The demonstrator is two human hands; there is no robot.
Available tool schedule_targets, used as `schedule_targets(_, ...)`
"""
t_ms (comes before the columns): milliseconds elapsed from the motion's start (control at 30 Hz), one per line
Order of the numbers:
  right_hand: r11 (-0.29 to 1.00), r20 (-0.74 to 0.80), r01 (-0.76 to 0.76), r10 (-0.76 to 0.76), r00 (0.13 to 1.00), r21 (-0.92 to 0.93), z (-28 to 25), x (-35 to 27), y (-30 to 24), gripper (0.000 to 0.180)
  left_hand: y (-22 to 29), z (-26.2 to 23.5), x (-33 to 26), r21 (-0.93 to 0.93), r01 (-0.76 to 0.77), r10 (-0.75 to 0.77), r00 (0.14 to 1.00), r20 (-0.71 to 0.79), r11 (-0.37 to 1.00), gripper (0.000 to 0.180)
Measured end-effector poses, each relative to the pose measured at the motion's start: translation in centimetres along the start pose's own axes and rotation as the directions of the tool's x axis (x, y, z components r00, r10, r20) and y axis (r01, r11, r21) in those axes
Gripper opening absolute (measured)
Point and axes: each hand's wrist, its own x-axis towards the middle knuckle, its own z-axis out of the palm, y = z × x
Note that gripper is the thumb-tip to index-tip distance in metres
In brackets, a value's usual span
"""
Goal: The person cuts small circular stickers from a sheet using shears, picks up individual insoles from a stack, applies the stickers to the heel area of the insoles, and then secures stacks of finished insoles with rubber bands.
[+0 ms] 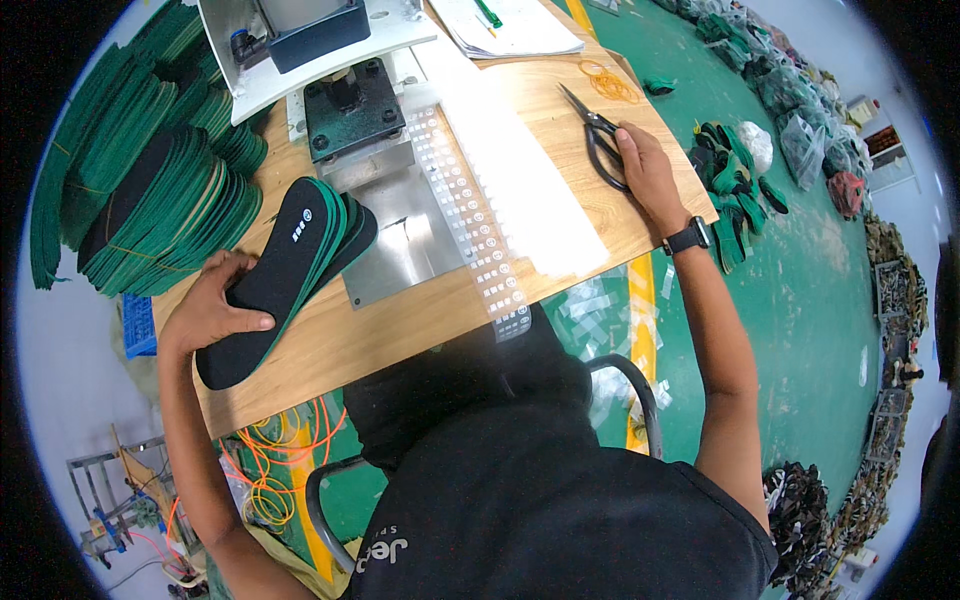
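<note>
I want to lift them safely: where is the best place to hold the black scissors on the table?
Probably by the loop handles, coming from the near right side. The scissors lie flat, blades pointing away, handles beside the right hand.

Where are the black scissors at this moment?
In the head view, the black scissors lie on the right part of the wooden table, under the right hand, just below the orange rubber bands.
</note>
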Motion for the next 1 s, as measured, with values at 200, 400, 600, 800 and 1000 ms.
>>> schedule_targets(200,0.973,-0.241,0.196,-0.220,0.945,-0.120,0.7,-0.3,-7.2,0.036,1.3,1.1,-1.4,0.042,0.087,-0.079,0.983,-0.164,0.995,0.071)
schedule_targets(400,0.521,-0.043,0.737,-0.804,0.593,0.432,2.9,-2.8,-30.6,0.057,4.8,1.7,-5.1,0.318,0.004,0.106,0.939,-0.328,0.948,0.067)
schedule_targets(600,0.651,0.649,0.655,-0.695,0.309,0.384,9.1,-0.4,-36.3,0.058,5.9,0.9,-9.5,0.429,-0.146,0.321,0.872,-0.371,0.891,0.065)
schedule_targets(800,0.660,0.611,0.652,-0.704,0.362,0.374,10.2,-1.5,-36.4,0.060,-3.3,2.5,-15.4,0.050,0.025,0.013,0.766,-0.643,0.998,0.111)
schedule_targets(1000,0.712,0.564,0.595,-0.683,0.464,0.373,12.9,-4.6,-37.6,0.061,-4.9,5.8,-12.0,-0.381,-0.301,-0.070,0.699,-0.711,0.874,0.098)
